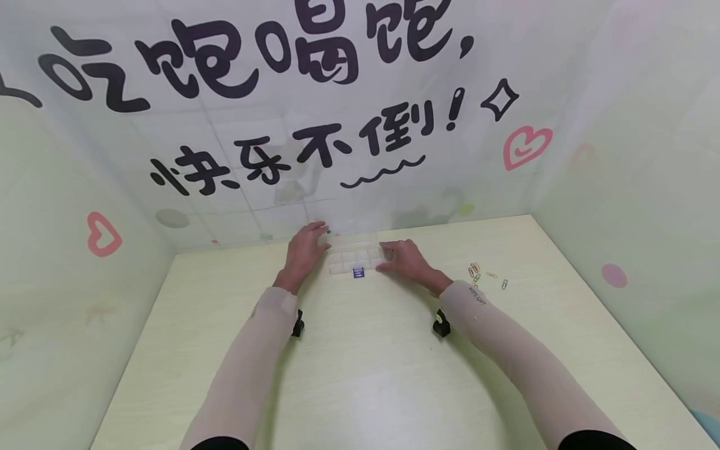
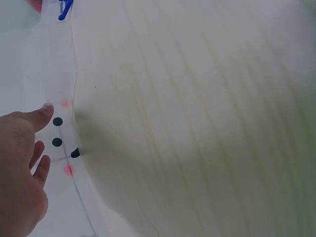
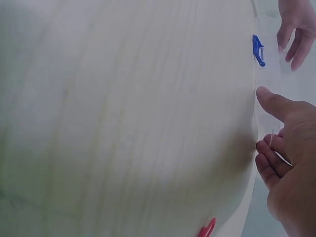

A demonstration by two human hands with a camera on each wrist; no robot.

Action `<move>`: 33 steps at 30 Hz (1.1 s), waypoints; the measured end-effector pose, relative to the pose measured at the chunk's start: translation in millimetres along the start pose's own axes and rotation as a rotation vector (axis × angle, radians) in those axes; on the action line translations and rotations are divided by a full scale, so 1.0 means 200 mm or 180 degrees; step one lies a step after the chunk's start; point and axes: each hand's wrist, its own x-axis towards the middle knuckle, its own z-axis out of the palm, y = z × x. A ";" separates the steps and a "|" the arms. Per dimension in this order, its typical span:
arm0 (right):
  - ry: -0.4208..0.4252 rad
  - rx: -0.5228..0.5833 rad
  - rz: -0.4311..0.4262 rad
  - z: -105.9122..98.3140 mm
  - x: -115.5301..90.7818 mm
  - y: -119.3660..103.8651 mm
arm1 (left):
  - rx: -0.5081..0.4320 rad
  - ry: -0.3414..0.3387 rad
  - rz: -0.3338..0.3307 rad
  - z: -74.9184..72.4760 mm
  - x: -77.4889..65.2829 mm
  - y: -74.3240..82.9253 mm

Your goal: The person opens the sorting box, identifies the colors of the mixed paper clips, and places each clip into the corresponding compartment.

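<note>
A clear plastic compartment box (image 1: 355, 257) lies at the back of the table, its divided cells facing up and a blue latch (image 1: 359, 272) at the middle of its front. A see-through flap, like a raised lid, shows along its back edge. My left hand (image 1: 304, 251) holds the left end, the thumb tip on the plastic in the left wrist view. At the opposite end my right hand (image 1: 407, 260) grips the box, thumb on the front side and fingers curled round the end. The box's outline is faint against the pale table and wall.
Several coloured paper clips (image 1: 475, 271) lie on the table (image 1: 360, 375) to the right of the right hand. A red paper clip (image 3: 208, 228) shows low in the right wrist view. Close behind the box rises a printed cloth wall (image 1: 349, 206).
</note>
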 end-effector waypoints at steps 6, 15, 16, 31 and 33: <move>-0.0023 0.0039 0.0017 0.00 0.00 0.00 | -0.0027 -0.0155 0.0041 -0.01 -0.01 -0.02; -0.0001 0.0028 -0.0045 -0.01 0.00 0.00 | -0.0037 -0.0518 0.0007 -0.01 -0.02 -0.03; -0.0004 0.0027 -0.0038 -0.01 0.00 0.00 | -0.0049 -0.0559 0.0009 -0.01 -0.02 -0.02; -0.0051 0.0082 0.0026 0.00 0.00 0.00 | -0.0209 -0.1158 0.0255 -0.02 -0.07 -0.04; -0.0061 0.0069 0.0033 0.00 0.00 0.00 | -0.0240 -0.1224 0.0294 -0.02 -0.07 -0.05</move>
